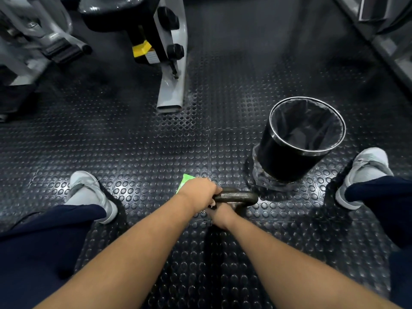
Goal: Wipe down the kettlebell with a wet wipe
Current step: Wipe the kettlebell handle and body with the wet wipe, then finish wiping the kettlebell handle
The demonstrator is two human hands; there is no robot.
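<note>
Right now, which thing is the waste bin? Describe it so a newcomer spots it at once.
Start at the studded black rubber floor under the person. Just beyond the kettlebell, toward the right shoe, stands the bin. It is the only round open-topped container: glossy black wall, silver rim, dark liner.

Bin (287, 157) just R of kettlebell (238, 196); floor (156, 148) fwd open.

Kettlebell (239, 197) on floor (133, 141), bin (283, 157) beyond it rightward, packet (185, 180) just left
</note>
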